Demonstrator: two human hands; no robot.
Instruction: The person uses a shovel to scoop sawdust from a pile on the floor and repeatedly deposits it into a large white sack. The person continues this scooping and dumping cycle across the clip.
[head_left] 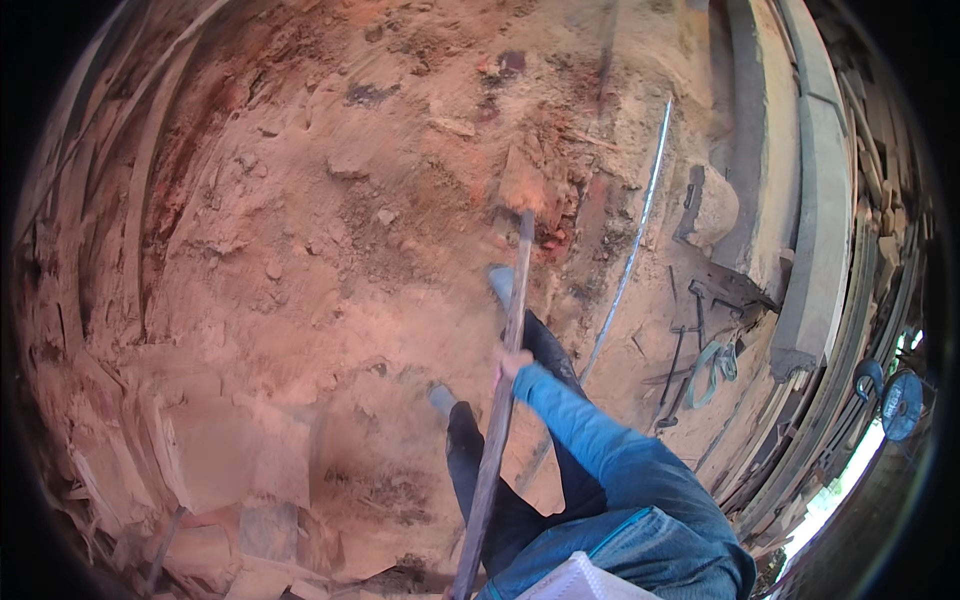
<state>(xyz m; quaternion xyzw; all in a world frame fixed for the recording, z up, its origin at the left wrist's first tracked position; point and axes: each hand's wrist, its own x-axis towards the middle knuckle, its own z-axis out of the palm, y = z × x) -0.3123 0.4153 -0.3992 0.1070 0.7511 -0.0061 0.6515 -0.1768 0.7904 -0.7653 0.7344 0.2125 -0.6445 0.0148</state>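
Observation:
My right hand (513, 362), at the end of a blue sleeve, is closed around the wooden shaft of a long-handled shovel (490, 455). The shaft slants from the bottom edge up past my legs. Its far end meets the reddish, crumbly ground (300, 250), where a dirt-coated blade shows only in part beside a dark red patch. My left hand is out of the picture, and the near end of the shaft runs off the lower edge.
A thin shiny metal strip (640, 225) lies right of the shovel. Beyond it are dark metal tools (678, 375), a pale green strap (705, 378) and thick beams (815, 220). Long boards (150, 190) line the left, with broken slabs (215, 450) at lower left.

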